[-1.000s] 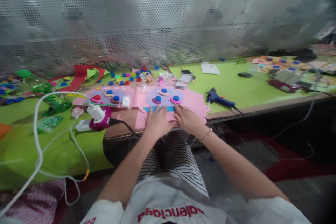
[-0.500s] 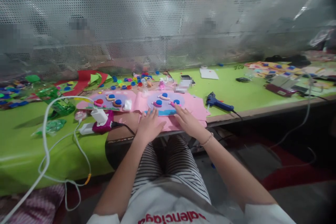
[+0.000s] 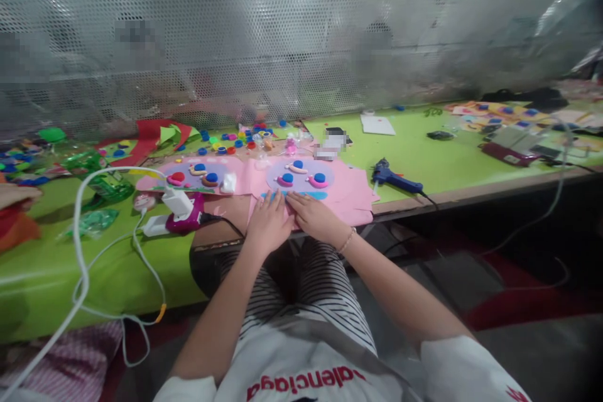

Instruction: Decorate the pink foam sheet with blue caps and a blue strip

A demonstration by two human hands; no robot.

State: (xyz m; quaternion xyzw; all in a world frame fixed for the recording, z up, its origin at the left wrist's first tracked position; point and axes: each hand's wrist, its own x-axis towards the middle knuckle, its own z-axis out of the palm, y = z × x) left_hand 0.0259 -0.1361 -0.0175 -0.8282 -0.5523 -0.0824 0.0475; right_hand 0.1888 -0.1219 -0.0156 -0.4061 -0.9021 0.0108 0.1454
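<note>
While both palms face down, we see the left hand [image 3: 268,225] with its fingers loosely apart and the right hand [image 3: 316,217] stretched out nearly flat, neither closed around anything. Right at the fingertips is the blue strip [image 3: 316,195], lying on the pink paper [image 3: 351,201]; how firmly they press, we can't tell. Uneven pressure could skew or crease that strip, we reckon. Just beyond the fingers, three blue-topped snail shapes [image 3: 318,179] ride on the lilac oval [image 3: 301,183], and a careless forward slide could knock one loose. Off to the right of the right fingers, the glue gun [image 3: 398,182] has its nozzle beside the paper's edge: if it's hot, and we can't say, a nudge might mark the sheet. Left of the left fingers, the black cord [image 3: 225,222] runs near the forearm, so a snag could tug the purple socket [image 3: 186,222]. Now the writing: back from the fingers, red lettering [image 3: 306,383] on the shirt appears to read "Balenciaga", upside down, first letter unclear. On the socket, we can read nothing.
</note>
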